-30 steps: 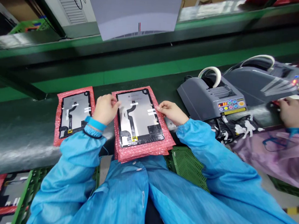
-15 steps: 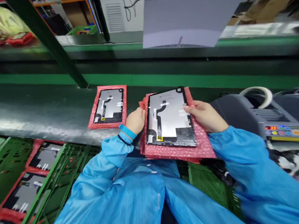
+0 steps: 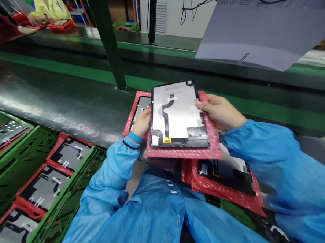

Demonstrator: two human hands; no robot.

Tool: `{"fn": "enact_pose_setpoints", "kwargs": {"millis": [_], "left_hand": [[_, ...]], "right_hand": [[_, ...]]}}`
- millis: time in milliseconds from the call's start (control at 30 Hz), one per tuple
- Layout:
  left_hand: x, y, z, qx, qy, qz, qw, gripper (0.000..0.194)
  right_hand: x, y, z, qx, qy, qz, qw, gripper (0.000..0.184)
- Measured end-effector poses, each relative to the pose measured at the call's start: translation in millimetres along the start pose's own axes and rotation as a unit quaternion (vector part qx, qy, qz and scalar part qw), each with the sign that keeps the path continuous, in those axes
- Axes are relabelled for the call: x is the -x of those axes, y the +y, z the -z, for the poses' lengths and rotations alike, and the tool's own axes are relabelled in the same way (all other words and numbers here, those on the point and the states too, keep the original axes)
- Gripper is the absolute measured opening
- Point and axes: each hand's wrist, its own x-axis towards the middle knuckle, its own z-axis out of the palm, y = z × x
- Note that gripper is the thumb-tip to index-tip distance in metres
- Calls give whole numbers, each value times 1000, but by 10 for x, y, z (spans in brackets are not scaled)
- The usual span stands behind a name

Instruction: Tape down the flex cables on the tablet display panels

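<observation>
Both my hands hold a tablet display panel (image 3: pixel 180 117), grey back up with a dark ribbon cable, together with its red bubble-wrap sleeve (image 3: pixel 185 153). My left hand (image 3: pixel 142 123) is closed on the left edge, its fingertips partly hidden. At the right edge my right hand (image 3: pixel 225 111) pinches panel and wrap, thumb on top. Behind the left hand, a second display panel (image 3: pixel 141 105) on red wrap lies on the bench, partly covered from view. Under my right forearm sits another display panel (image 3: pixel 226 175) on red bubble wrap.
Green crates (image 3: pixel 25 157) at the lower left hold several wrapped panels. A green post (image 3: pixel 108 41) rises from the dark bench (image 3: pixel 70 97). A paper sheet (image 3: pixel 256 32) hangs at the upper right. Across the bench sits a person in yellow (image 3: pixel 55 5).
My view has turned left. The held panel has lifted and shifted toward the bench panel, now partly covering it. A lower wrapped panel has come into view beneath my right forearm.
</observation>
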Motion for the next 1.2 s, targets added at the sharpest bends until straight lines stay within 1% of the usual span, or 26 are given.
{"fn": "enact_pose_setpoints", "kwargs": {"millis": [67, 100, 133, 200, 233, 300, 333, 400, 500, 567, 633, 700, 733, 767, 800, 833, 867, 900, 933, 967, 1000, 1067, 1100, 1133, 1167, 1200], "left_hand": [[-244, 121, 318, -123, 52, -64, 989, 29], [-365, 158, 465, -181, 75, -89, 977, 29], [-476, 173, 595, -240, 93, -98, 961, 30], [-645, 141, 789, -379, 102, -68, 917, 31], [-697, 97, 852, -444, 98, -38, 890, 30], [-742, -17, 922, -535, 89, 13, 840, 28], [-742, -77, 935, -558, 89, 26, 825, 28], [-719, -174, 937, -573, 93, 31, 814, 30], [-689, -231, 914, -590, 97, 27, 801, 34], [-683, -221, 900, -598, 101, 20, 795, 36], [-670, -189, 894, -604, 103, 15, 790, 37], [-629, -146, 881, -612, 101, 12, 784, 40], [-596, -123, 864, -620, 107, 7, 778, 41], [-556, -100, 831, -630, 119, -8, 767, 44], [-512, -77, 779, -642, 131, -32, 755, 46], [-465, -57, 702, -652, 144, -72, 741, 47], [-416, -39, 596, -656, 140, -125, 732, 48], [-365, -25, 463, -650, 116, -184, 728, 47], [-311, -14, 302, -636, 77, -242, 729, 45], [-254, -6, 120, -616, 27, -295, 730, 42], [-197, 0, -75, -592, -26, -339, 730, 39], [-93, 5, -472, -548, -118, -398, 726, 34], [-55, 5, -657, -530, -154, -416, 723, 32], [-31, 2, -825, -515, -183, -429, 719, 30], [-21, -2, -973, -503, -207, -438, 716, 29], [-24, -9, -1098, -494, -227, -443, 713, 28]], "right_hand": [[-293, 109, -249, -4, 9, 12, 1000, 15], [-433, 172, -365, -5, 13, 24, 1000, 14], [-561, 237, -470, -3, 17, 34, 999, 13], [-763, 368, -641, 16, 26, 24, 999, 15], [-834, 434, -704, 40, 25, -7, 999, 17], [-919, 563, -786, 101, 10, -97, 990, 22], [-940, 624, -809, 128, -1, -139, 982, 24], [-958, 731, -836, 159, -19, -188, 969, 26], [-976, 819, -867, 173, -33, -203, 963, 29], [-983, 792, -867, 182, -48, -209, 960, 30], [-943, 657, -788, 188, -65, -218, 955, 28], [-794, 408, -558, 188, -80, -191, 960, 24], [-661, 255, -375, 189, -86, -154, 966, 22], [-483, 99, -151, 175, -73, -87, 978, 19], [-260, -44, 102, 159, -43, -31, 986, 14], [2, -158, 372, 143, 14, 19, 989, 9], [294, -228, 644, 127, 88, 67, 986, 9], [605, -243, 907, 117, 176, 104, 972, 13], [920, -199, 1155, 116, 267, 128, 948, 15], [1227, -97, 1384, 121, 343, 122, 923, 15], [1515, 52, 1592, 126, 406, 90, 901, 16], [2007, 439, 1942, 133, 543, 17, 829, 19], [2200, 643, 2080, 140, 597, -23, 789, 22], [2353, 832, 2192, 147, 629, -63, 761, 24], [2466, 998, 2277, 138, 640, -98, 749, 25], [2536, 1134, 2337, 115, 638, -126, 751, 26]]}}
